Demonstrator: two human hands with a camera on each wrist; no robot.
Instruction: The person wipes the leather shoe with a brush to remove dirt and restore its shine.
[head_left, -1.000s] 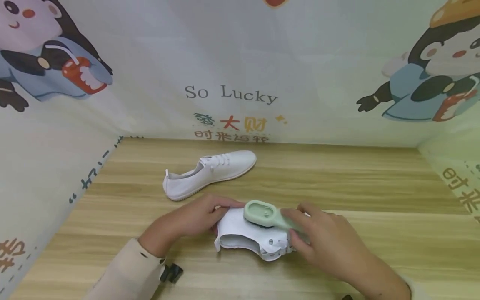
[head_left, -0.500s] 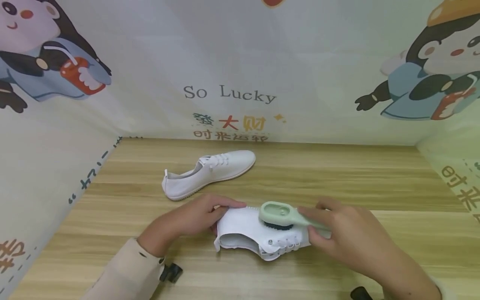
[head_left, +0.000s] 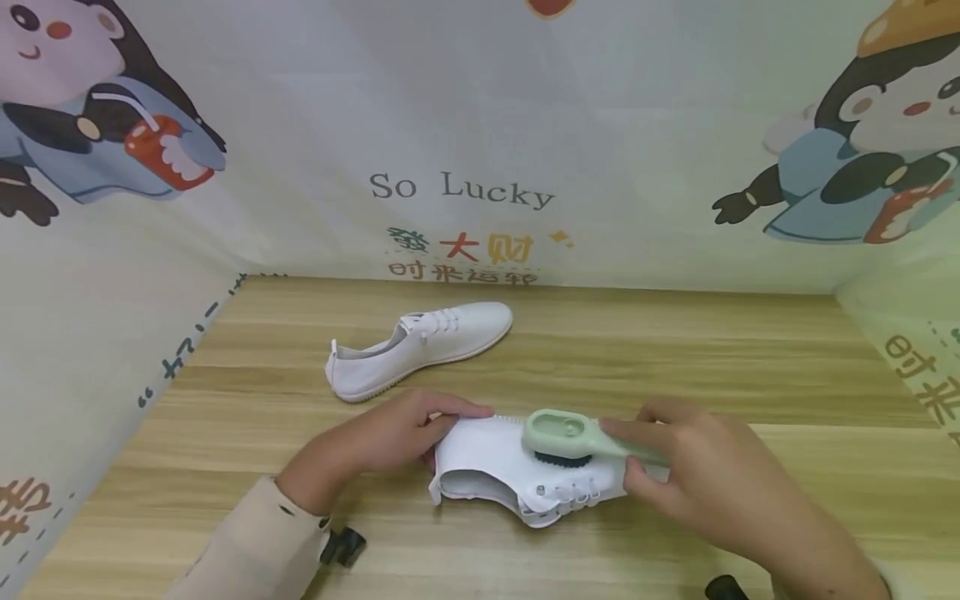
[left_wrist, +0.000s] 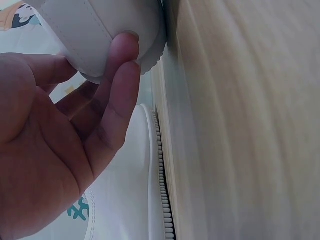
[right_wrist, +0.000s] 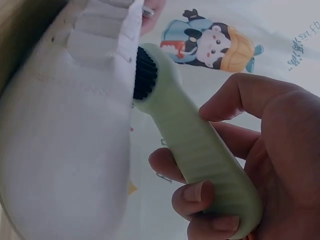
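Near shoe: the white lace-up shoe (head_left: 476,446) lies before you on the wood-grain tabletop (head_left: 675,358), between your two hands; it is tipped on its side, collar towards you, sole edge on the far side.
Long axis: it runs left to right across you; the heel is at your left hand (head_left: 412,427), and the toe end points towards your right hand (head_left: 701,475), which partly hides it in the head view.
Nearer hand: your left, which touches the shoe directly; your right appears to meet it only through the brush.
Left-hand hold: fingers bent round the heel end, pinching it near the sole edge.
Right-hand hold: fingers wrapped about the handle of the pale green shoe brush (head_left: 592,442); the handle slants off to your right.
Bristles to upper: the dark bristles (right_wrist: 145,74) face down against the upturned side, just beside the laces (head_left: 581,492); how hard they press, you cannot tell from here.
Shoe's look: smooth and white, greyish inside the collar; a metal-looking eyelet; a small heel tab (head_left: 435,492); fine stitching.
Far shoe: the matching white shoe (head_left: 420,354) rests on its sole beyond your left hand; apart from the near one, toe to the right.
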